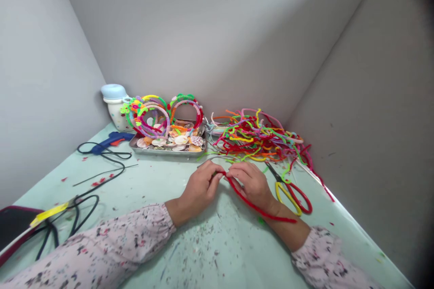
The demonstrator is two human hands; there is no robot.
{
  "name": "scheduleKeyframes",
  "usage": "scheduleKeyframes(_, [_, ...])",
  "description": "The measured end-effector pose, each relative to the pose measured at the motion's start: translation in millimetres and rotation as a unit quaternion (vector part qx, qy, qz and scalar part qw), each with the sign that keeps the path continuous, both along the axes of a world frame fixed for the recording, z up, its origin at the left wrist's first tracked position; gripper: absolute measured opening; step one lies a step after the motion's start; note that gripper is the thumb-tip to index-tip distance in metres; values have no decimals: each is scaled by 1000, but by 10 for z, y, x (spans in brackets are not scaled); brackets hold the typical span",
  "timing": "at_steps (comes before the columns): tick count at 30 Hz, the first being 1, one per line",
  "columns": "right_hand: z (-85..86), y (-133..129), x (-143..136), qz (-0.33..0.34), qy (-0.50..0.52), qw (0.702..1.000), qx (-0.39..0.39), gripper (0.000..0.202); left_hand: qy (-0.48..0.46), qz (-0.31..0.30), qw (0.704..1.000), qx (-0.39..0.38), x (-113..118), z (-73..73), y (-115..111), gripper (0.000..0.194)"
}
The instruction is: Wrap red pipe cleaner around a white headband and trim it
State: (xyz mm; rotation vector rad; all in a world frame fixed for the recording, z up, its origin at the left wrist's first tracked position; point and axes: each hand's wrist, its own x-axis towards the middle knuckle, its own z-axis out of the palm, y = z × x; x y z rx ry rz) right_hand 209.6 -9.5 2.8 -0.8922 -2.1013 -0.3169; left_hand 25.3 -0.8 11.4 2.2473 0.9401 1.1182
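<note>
A fuzzy red pipe cleaner (249,203) runs from between my fingertips down across my right wrist, its free end lying over the forearm. My left hand (202,185) pinches its upper end between thumb and fingers. Close beside it, my right hand (252,183) is closed on the same pipe cleaner, fingertips nearly meeting those of the left. What sits right at the pinch is too small to make out. Scissors (288,192) with one yellow and one red handle lie just right of my right hand.
Behind my hands, a metal tray (169,152) of seashells carries several colourful pipe-cleaner headbands (154,117). A tangled pipe-cleaner pile (257,137) lies at back right. At left are a blue glue gun (110,142), its black cord (117,171) and a blue-lidded cup (117,106). Grey walls enclose the table.
</note>
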Motion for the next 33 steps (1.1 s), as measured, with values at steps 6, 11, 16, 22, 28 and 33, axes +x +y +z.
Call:
scheduleKeyframes(6, [1,-16,-2,-12,6,1000,-9,10,8,-3,1000,5,-1,3,-6,16])
scheduleKeyframes(11, [3,-23,-17,-16,19,1000,-15,8,12,-2,1000,14,2,7,-11,16])
scheduleKeyframes(16, [-15,-23,-16,-14,25,999,-28,8,13,0,1000,21,3,10,-15,16])
scheduleKeyframes(22, [-19,-30,-17,-4,37,998,-48,8,20,0,1000,21,7,17,-13,16])
scheduleKeyframes(28, [2,-45,-34,1,57,996,-70,7,19,0,999,30,7,10,-7,16])
scheduleKeyframes(33, [15,-56,-38,6,68,993,-93,6,21,0,999,32,10,13,-5,15])
